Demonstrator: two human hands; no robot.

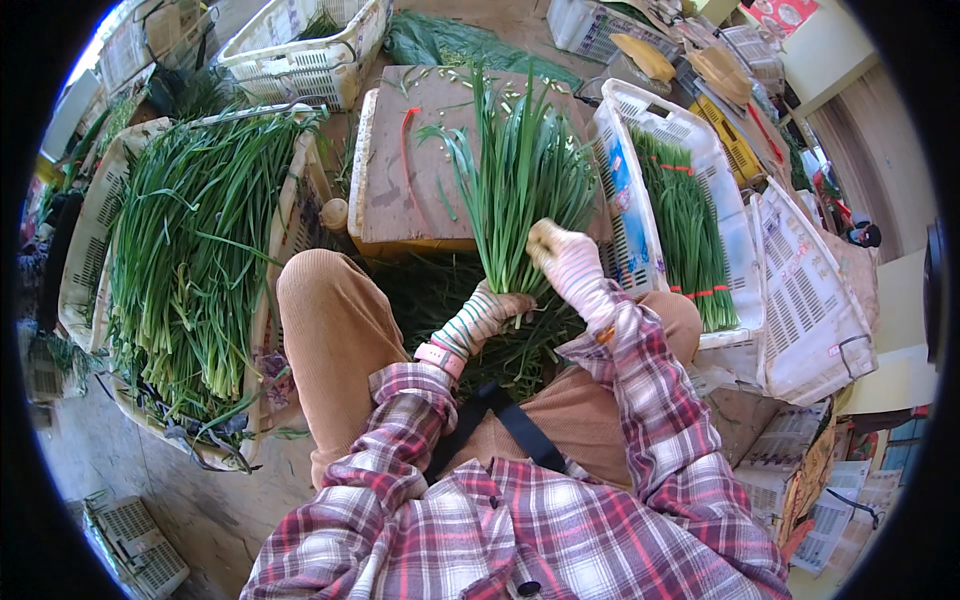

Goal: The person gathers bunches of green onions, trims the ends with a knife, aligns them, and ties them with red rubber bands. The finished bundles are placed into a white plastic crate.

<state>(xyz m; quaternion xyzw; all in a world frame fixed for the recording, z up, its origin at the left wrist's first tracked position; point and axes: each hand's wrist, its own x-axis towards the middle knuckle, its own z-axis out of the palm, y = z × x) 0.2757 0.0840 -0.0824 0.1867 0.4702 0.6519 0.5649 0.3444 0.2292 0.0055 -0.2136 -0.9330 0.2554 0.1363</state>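
My left hand [484, 319], in a striped glove, grips a bunch of garlic chives [506, 202] near the stem ends. The leaves fan upward over a wooden board [382, 172] in front of me. Against the right side of the bunch is my right hand [566, 259], gloved too, its fingers curled at the stems; whether they pinch a leaf is hidden. A red tie strip [409, 157] lies on the board, left of the bunch. Loose green leaves [420, 300] are heaped between my knees, below my hands.
On my left, a white plastic crate [274, 292] is heaped with loose chives [195, 247]. A white crate [626, 202] on my right holds chives bound with red ties [686, 225]. Another crate [806, 300] leans beside it. Behind the board lies green sheeting [450, 37], near a further crate [296, 67].
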